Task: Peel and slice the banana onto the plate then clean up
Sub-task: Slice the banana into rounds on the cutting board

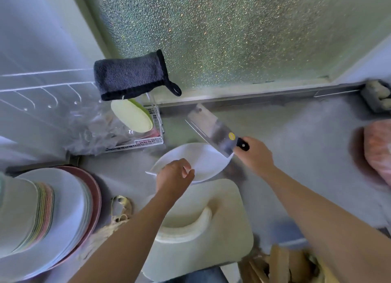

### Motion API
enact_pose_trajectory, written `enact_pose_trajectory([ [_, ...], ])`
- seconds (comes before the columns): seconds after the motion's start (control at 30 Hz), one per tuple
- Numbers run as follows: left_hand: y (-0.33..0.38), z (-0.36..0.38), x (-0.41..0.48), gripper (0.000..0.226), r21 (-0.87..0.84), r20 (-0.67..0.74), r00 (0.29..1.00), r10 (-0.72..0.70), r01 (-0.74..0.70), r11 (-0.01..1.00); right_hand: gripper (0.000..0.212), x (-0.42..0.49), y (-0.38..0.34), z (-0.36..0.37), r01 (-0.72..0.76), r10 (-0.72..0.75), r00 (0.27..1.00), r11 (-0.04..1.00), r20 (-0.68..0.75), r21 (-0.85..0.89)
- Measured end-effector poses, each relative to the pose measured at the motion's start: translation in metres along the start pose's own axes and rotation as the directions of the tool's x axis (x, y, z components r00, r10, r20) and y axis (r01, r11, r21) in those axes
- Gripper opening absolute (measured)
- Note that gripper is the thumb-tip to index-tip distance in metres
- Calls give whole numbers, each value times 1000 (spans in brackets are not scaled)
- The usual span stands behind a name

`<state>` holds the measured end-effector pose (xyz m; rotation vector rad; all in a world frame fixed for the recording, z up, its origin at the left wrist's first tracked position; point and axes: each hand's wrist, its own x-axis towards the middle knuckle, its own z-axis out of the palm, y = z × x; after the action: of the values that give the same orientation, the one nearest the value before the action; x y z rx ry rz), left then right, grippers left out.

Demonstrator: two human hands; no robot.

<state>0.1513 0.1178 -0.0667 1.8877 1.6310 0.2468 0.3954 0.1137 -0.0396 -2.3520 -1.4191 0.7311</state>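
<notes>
A peeled pale banana lies curved on the light cutting board near me. Just beyond the board sits a white plate. My left hand hovers over the plate's near left rim, fingers curled with nothing visible in them. My right hand grips the black handle of a cleaver, whose broad blade points up and left above the plate's far right edge.
Stacks of plates stand at the left. A wire rack with a green sponge and a dark towel is behind the plate. A pink cloth lies at the right edge, brown paper at the bottom right.
</notes>
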Motion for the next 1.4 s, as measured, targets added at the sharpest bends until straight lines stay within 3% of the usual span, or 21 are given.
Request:
enact_pose_trajectory([
  [0.13,-9,10,-23,11,139,-160,951,264,-243,960,23,-39,-2,9,-26,28,1000,971,-6,237],
  [0.27,-12,14,-55,15,118,-161,927,340,-324,939,37,-78,-5,6,-7,10,1000,925,-6,380],
  [0.4,-16,30,-93,41,240,182,948,261,-300,923,32,-115,-2,4,34,-65,995,935,77,352],
  [0.47,-21,40,-109,56,308,279,936,217,-301,903,33,-133,0,6,58,-104,988,939,117,340],
  [0.67,-31,43,-126,42,311,275,928,251,-332,891,26,-165,19,23,187,-202,969,975,139,118],
  [0.83,-47,30,-134,42,331,304,914,268,-365,870,33,-176,12,38,298,-291,950,954,116,-45],
  [0.97,-51,25,-141,43,325,295,911,288,-379,866,27,-185,8,55,271,-245,953,953,177,-138],
  [1.1,-44,28,-141,42,359,307,899,311,-412,837,35,-192,13,70,188,-150,971,960,186,-208],
  [1.2,-43,35,-144,44,408,320,899,298,-415,813,20,-194,16,78,185,-121,959,953,256,-240],
  [1.27,-43,39,-146,48,427,303,906,296,-407,808,21,-194,17,82,201,-128,947,951,295,-234],
  [1.4,-41,42,-151,52,374,252,888,386,-457,807,25,-190,16,75,245,-195,957,940,213,-240],
])
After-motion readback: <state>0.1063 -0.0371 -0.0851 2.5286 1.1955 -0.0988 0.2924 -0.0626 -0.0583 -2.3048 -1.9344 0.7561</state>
